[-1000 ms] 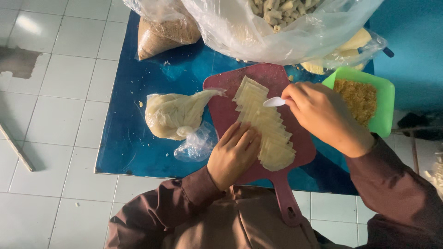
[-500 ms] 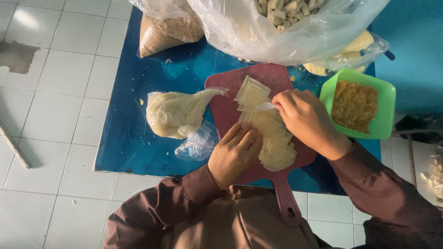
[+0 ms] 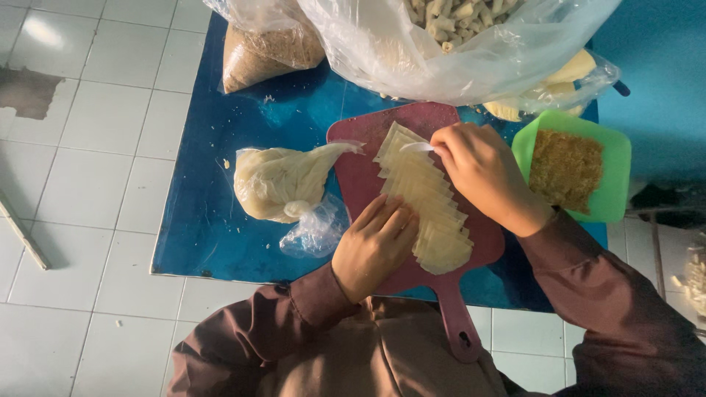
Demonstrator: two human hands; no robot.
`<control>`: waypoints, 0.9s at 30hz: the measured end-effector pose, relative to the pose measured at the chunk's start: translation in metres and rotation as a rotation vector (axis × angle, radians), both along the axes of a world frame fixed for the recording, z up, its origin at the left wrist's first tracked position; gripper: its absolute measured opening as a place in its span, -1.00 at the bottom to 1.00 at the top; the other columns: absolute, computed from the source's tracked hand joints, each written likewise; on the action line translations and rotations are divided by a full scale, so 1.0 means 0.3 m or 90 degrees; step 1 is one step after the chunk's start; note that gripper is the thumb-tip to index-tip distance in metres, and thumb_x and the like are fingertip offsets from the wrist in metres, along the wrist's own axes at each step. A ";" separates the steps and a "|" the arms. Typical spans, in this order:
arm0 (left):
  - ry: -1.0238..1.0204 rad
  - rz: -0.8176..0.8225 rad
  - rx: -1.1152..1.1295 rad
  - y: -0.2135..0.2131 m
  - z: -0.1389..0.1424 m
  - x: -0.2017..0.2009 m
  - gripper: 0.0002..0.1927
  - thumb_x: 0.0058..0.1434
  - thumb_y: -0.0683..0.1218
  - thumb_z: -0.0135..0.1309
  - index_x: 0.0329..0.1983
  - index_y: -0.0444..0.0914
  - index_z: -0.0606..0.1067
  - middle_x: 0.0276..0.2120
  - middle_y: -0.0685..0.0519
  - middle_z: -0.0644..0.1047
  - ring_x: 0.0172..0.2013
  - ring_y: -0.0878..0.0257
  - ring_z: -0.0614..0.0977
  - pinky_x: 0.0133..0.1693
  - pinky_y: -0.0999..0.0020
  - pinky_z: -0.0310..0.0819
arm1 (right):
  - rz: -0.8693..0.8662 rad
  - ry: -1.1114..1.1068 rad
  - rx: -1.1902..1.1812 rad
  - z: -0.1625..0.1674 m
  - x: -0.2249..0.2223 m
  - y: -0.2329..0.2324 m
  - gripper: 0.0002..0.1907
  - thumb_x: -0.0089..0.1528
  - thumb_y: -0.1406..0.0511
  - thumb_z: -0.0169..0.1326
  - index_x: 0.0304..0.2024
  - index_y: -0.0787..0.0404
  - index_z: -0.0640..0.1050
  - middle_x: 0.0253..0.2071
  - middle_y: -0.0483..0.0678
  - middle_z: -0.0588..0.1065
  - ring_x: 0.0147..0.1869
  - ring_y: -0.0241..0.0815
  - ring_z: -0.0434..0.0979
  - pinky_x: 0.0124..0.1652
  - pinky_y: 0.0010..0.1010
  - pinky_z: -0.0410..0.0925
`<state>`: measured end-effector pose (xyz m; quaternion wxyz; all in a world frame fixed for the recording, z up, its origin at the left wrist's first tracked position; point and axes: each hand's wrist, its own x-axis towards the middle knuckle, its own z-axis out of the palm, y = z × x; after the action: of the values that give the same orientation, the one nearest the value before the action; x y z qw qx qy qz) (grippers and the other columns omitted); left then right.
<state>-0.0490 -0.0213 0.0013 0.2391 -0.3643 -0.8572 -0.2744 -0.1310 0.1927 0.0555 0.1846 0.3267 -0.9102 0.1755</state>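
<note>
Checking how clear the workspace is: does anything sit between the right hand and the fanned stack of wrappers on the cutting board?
Nothing visible does. The right hand is directly over the top end of the wrapper stack on the red cutting board, holding a small white spoon against it. The left hand presses the stack's lower edge.

Person seen from above, clothed in a long-sleeved garment of dark reddish-brown fabric; both sleeves run the full length of the arms and end at the wrists, just behind the left hand (image 3: 375, 246) and the right hand (image 3: 482, 173); cuffs plain, without visible buttons or trim; cloth soft and matt, gathered in loose folds along the forearms and at the elbows; the same brown fabric covers the chest and lap; both hands bare, with no gloves, rings or watch visible.
</note>
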 end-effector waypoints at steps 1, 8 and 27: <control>0.002 0.000 0.002 -0.002 0.000 -0.001 -0.72 0.22 -0.18 0.14 -0.01 -0.33 0.52 -0.05 -0.02 0.51 0.16 0.07 0.55 0.30 0.11 0.36 | -0.011 -0.030 -0.051 -0.006 -0.003 -0.001 -0.87 0.31 0.45 0.15 -0.13 0.27 0.46 -0.23 0.02 0.51 -0.14 0.05 0.56 -0.13 -0.21 0.37; -0.001 0.005 0.000 -0.011 0.002 -0.007 -0.75 0.24 -0.17 0.14 -0.02 -0.32 0.52 -0.04 -0.02 0.52 0.17 0.08 0.55 0.30 0.10 0.36 | -0.045 -0.343 -0.212 -0.051 -0.001 0.009 -0.87 0.32 0.42 0.12 -0.12 0.31 0.45 -0.23 0.04 0.58 -0.15 -0.06 0.68 -0.19 -0.35 0.47; -0.079 0.002 0.018 -0.033 0.043 -0.037 -0.63 0.29 -0.10 0.14 0.11 -0.36 0.51 0.05 -0.07 0.51 0.07 0.06 0.54 0.19 0.11 0.39 | 0.111 -0.056 0.070 0.065 -0.030 0.029 -0.86 0.22 0.41 0.17 -0.19 0.24 0.48 -0.24 -0.03 0.53 -0.14 0.06 0.57 -0.14 -0.17 0.40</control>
<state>-0.0602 -0.0313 0.0143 0.1913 -0.3418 -0.8669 -0.3084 -0.1401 0.2013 0.0751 0.1103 0.4062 -0.8937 0.1552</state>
